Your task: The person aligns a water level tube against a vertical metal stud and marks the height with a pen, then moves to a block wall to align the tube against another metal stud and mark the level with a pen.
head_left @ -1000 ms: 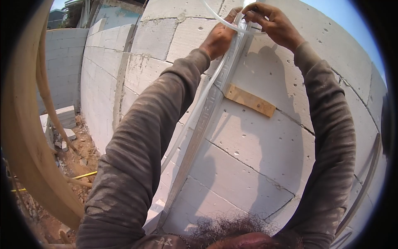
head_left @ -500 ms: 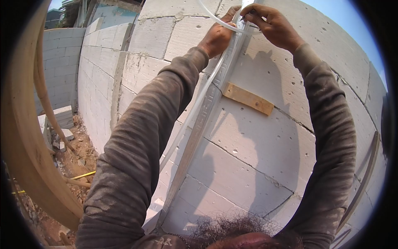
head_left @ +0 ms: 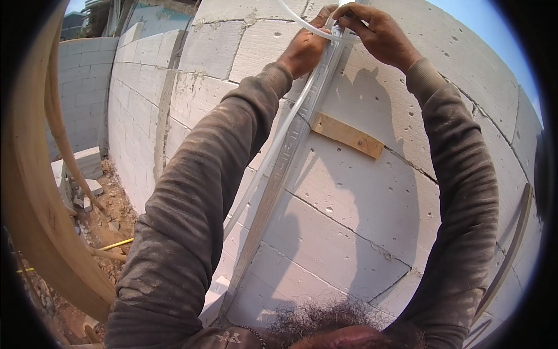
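A clear hose [head_left: 289, 121] runs up beside a long metal channel [head_left: 285, 156] that stands against the block wall [head_left: 360, 192]. Near the top of the channel, my left hand [head_left: 306, 49] is closed round the hose, which loops over and across the channel. My right hand [head_left: 381, 32] is pinched on the channel's other side, its fingertips on a small dark thing too small to make out. A short wooden board [head_left: 349, 135] sticks out to the right of the channel, below my hands.
Another block wall [head_left: 136, 110] stands at the left. Wooden poles [head_left: 61, 134] rise in the left foreground. Loose blocks [head_left: 87, 163], rubble and a yellow rod [head_left: 116, 245] lie on the ground. A dark strip [head_left: 511, 250] leans at the right.
My right hand has shifted slightly left, and its fingertips have closed in against the channel. My left hand keeps its hold on the hose. The view has moved slightly.
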